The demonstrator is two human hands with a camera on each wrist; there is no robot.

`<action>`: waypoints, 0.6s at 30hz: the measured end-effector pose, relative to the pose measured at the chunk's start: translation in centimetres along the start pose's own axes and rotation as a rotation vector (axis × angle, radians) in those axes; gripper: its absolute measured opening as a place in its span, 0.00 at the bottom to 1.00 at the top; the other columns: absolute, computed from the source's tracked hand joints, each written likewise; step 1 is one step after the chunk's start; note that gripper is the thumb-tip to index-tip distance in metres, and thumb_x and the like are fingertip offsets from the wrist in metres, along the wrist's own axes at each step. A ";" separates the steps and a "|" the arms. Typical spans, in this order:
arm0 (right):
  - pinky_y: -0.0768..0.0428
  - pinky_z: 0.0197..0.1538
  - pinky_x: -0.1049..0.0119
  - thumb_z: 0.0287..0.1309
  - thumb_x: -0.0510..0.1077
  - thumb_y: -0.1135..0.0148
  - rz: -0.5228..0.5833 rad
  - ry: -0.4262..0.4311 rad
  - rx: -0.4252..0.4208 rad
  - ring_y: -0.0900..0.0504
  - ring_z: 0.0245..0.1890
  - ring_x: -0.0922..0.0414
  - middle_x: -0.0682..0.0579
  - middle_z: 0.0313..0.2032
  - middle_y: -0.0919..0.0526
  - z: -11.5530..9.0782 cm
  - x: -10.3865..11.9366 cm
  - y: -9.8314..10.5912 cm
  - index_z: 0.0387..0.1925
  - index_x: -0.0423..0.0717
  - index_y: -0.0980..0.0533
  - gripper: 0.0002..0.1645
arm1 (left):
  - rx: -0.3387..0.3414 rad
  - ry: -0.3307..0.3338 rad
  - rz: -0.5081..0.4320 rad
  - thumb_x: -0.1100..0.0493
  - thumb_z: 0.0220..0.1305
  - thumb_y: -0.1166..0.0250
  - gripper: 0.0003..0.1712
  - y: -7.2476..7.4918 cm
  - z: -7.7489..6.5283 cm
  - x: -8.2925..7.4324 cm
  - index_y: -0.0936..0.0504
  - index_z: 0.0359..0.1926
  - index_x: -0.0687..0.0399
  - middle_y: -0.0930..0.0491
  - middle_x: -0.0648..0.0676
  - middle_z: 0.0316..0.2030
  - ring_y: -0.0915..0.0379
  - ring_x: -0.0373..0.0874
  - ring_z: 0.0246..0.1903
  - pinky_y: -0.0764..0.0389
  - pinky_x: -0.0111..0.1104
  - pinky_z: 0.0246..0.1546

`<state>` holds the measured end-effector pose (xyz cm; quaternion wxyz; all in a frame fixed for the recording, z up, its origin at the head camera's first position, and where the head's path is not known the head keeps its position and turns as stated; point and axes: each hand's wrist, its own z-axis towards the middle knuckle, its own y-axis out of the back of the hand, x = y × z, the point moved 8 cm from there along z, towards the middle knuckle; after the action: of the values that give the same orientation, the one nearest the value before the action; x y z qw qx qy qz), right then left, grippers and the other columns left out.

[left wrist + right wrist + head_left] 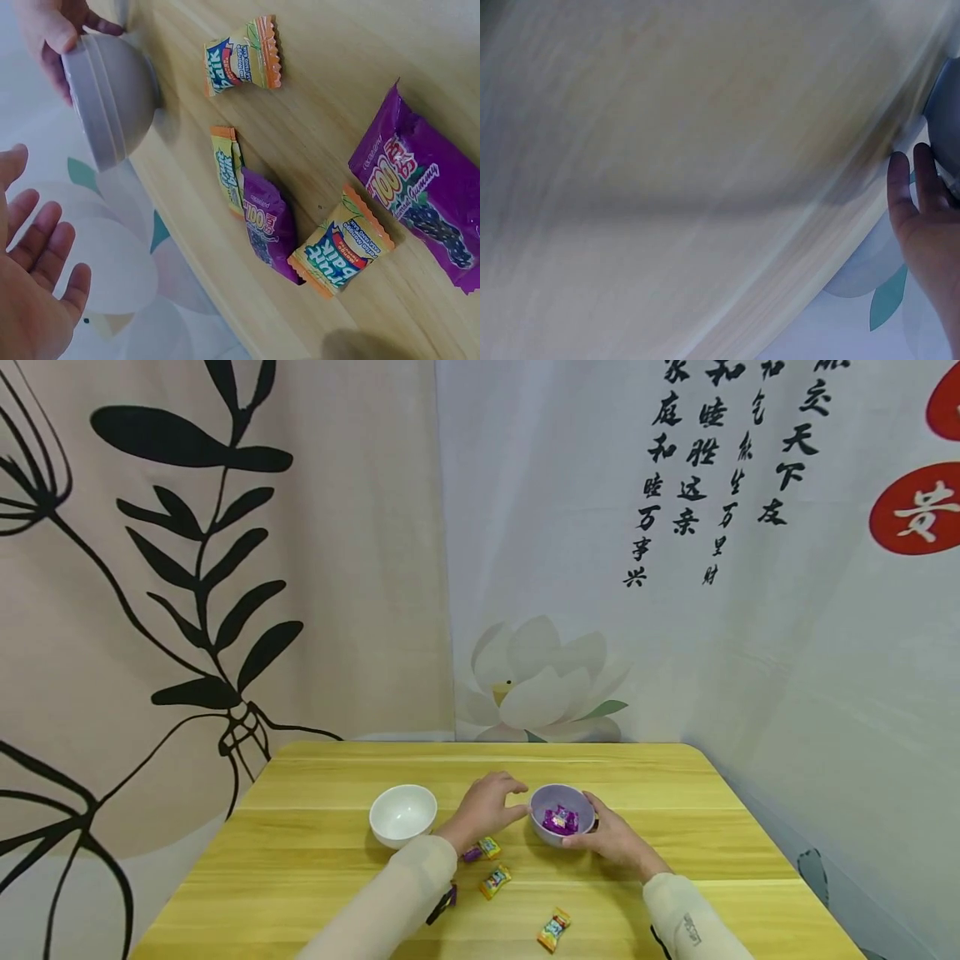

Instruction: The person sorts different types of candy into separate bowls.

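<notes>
Inside the light purple bowl (537, 827) lie several shiny purple-wrapped candies (560, 820). My right hand (618, 843) grips this bowl by its right side, thumb toward the front rim; the right wrist view has the fingers against the bowl's wall (946, 120). Just left of the bowl, my left hand (486, 810) hovers with fingers spread and nothing in them. Its palm and loosely bent fingers show in the left wrist view. Below that hand are a yellow fruit candy (490, 847) and a purple gummy packet (472, 854), close together on the table.
A white bowl (402, 816) stands to the left on the wooden table (300, 860). Nearer lie two more yellow-orange candies, one a mango candy (341, 244). Another purple gummy packet (424, 187) is partly behind the left sleeve in the head view. A printed curtain (375, 568) hangs behind.
</notes>
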<state>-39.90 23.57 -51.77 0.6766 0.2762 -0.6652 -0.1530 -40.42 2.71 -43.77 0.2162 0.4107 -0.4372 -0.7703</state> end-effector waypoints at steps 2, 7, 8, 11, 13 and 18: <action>0.45 0.67 0.34 0.46 0.57 0.21 -0.003 -0.002 -0.004 0.41 0.69 0.34 0.33 0.70 0.39 0.0 -0.1 0.1 0.76 0.37 0.51 0.67 | 0.000 -0.001 -0.004 0.47 0.65 0.32 0.21 0.1 -0.1 -0.1 0.16 0.53 0.54 0.19 0.50 0.46 0.25 0.45 0.50 0.26 0.43 0.55; 0.45 0.67 0.34 0.46 0.57 0.21 -0.008 -0.003 -0.008 0.41 0.69 0.34 0.32 0.70 0.39 0.0 -0.2 0.1 0.76 0.37 0.51 0.67 | -0.007 0.000 -0.023 0.48 0.65 0.32 0.21 0.3 -0.5 -0.1 0.16 0.53 0.54 0.19 0.49 0.46 0.24 0.45 0.49 0.24 0.41 0.53; 0.45 0.67 0.34 0.46 0.57 0.21 -0.008 -0.001 -0.007 0.41 0.69 0.34 0.32 0.70 0.39 0.0 -0.2 0.1 0.76 0.37 0.51 0.67 | -0.008 0.000 -0.028 0.48 0.65 0.32 0.21 0.4 -0.6 0.0 0.16 0.53 0.53 0.19 0.50 0.46 0.24 0.44 0.48 0.24 0.41 0.53; 0.45 0.67 0.34 0.46 0.57 0.22 -0.009 0.003 -0.008 0.41 0.70 0.34 0.32 0.70 0.39 0.0 -0.2 0.2 0.76 0.37 0.51 0.67 | -0.010 0.004 -0.054 0.48 0.65 0.32 0.20 0.7 -1.2 0.1 0.16 0.53 0.53 0.19 0.48 0.45 0.24 0.44 0.48 0.23 0.40 0.52; 0.45 0.67 0.34 0.46 0.58 0.22 -0.009 0.001 -0.012 0.41 0.70 0.34 0.33 0.70 0.39 0.1 -0.2 0.2 0.76 0.37 0.51 0.67 | -0.013 -0.002 -0.070 0.48 0.65 0.32 0.21 1.0 -1.7 0.3 0.16 0.54 0.53 0.20 0.47 0.45 0.24 0.44 0.49 0.24 0.41 0.53; 0.45 0.68 0.36 0.45 0.59 0.21 -0.003 -0.005 -0.015 0.42 0.70 0.35 0.33 0.71 0.40 0.3 -0.5 0.2 0.76 0.38 0.51 0.68 | 0.000 -0.008 -0.098 0.47 0.66 0.33 0.22 1.9 -3.5 1.0 0.17 0.55 0.54 0.20 0.47 0.46 0.25 0.46 0.50 0.24 0.44 0.54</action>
<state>-40.28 23.98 -52.08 0.6768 0.2720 -0.6652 -0.1597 -38.18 -0.67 -43.53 0.1765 0.4283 -0.4175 -0.7817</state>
